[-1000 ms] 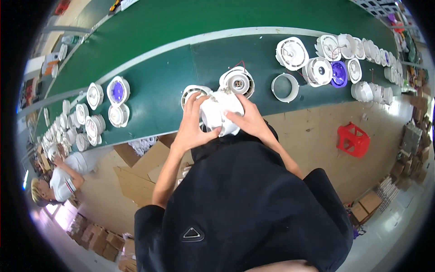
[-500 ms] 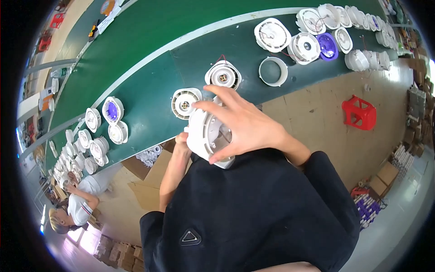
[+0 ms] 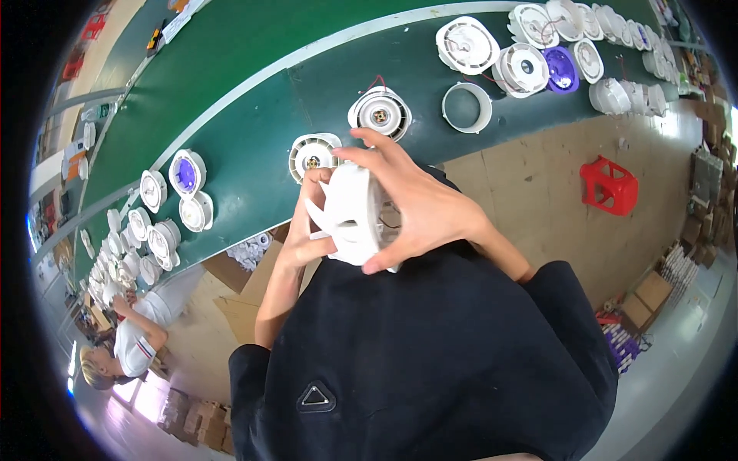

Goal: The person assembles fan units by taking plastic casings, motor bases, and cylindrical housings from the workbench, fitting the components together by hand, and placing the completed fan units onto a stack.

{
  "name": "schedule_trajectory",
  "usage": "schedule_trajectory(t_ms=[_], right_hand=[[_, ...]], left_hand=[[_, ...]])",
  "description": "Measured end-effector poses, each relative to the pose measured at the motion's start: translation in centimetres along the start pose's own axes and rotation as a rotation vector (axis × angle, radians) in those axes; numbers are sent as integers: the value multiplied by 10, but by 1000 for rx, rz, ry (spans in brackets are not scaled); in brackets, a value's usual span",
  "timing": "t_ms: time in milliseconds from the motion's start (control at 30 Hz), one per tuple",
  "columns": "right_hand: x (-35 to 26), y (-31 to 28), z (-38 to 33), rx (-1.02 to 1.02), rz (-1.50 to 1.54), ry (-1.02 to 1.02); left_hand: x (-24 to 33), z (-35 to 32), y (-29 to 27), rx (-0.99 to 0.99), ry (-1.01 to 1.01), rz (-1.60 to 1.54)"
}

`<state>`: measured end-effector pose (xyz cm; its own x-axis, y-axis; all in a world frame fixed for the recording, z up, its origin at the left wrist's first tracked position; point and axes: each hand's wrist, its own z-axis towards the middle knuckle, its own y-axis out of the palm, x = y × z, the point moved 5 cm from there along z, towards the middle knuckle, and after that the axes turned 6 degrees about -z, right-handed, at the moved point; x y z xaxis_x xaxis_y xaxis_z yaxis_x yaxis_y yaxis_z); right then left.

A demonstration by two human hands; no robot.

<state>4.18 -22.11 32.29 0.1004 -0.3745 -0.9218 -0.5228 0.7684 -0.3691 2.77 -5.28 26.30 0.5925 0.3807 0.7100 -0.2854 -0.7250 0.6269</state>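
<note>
In front of my chest I hold a round white plastic fan housing (image 3: 360,219), tilted on its side. My right hand (image 3: 419,200) spans it from the right, fingers over the top rim and thumb at the lower rim. White pointed fan blades (image 3: 321,215) stick out on its left side. My left hand (image 3: 296,230) is closed around these blades, its fingers partly hidden. Just beyond my hands, a white round motor unit (image 3: 314,156) with a brass-coloured centre lies on the green table. Beside it sits a similar motor unit (image 3: 380,115) with a red wire.
A white ring (image 3: 467,107) lies to the right on the table (image 3: 261,131). Several white housings and a purple one (image 3: 560,69) crowd the far right. More units (image 3: 184,173) stand at left, near a seated co-worker (image 3: 134,346). A red stool (image 3: 609,186) and an open carton (image 3: 257,269) are on the floor.
The housing has turned so its side now faces up and its blades show on the left. My left hand has come up from beneath into view against the blades.
</note>
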Motion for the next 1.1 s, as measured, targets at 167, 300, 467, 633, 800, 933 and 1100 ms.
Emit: schedule_trajectory(t_ms=[167, 300, 467, 633, 800, 933, 1100], right_hand=[[9, 9, -11, 8, 160, -134], [37, 27, -14, 55, 392, -90], [43, 33, -12, 30, 407, -125], [50, 38, -15, 3, 662, -12], [55, 38, -16, 57, 715, -4], [53, 41, -11, 32, 726, 12], [61, 48, -11, 29, 791, 83]], left_hand=[[5, -17, 3, -9, 51, 264], [13, -20, 7, -14, 26, 427], [18, -22, 23, -5, 31, 624], [20, -23, 35, 24, 315, 904], [18, -28, 33, 70, 390, 866], [18, -36, 29, 109, 442, 990], [22, -37, 25, 81, 443, 992]])
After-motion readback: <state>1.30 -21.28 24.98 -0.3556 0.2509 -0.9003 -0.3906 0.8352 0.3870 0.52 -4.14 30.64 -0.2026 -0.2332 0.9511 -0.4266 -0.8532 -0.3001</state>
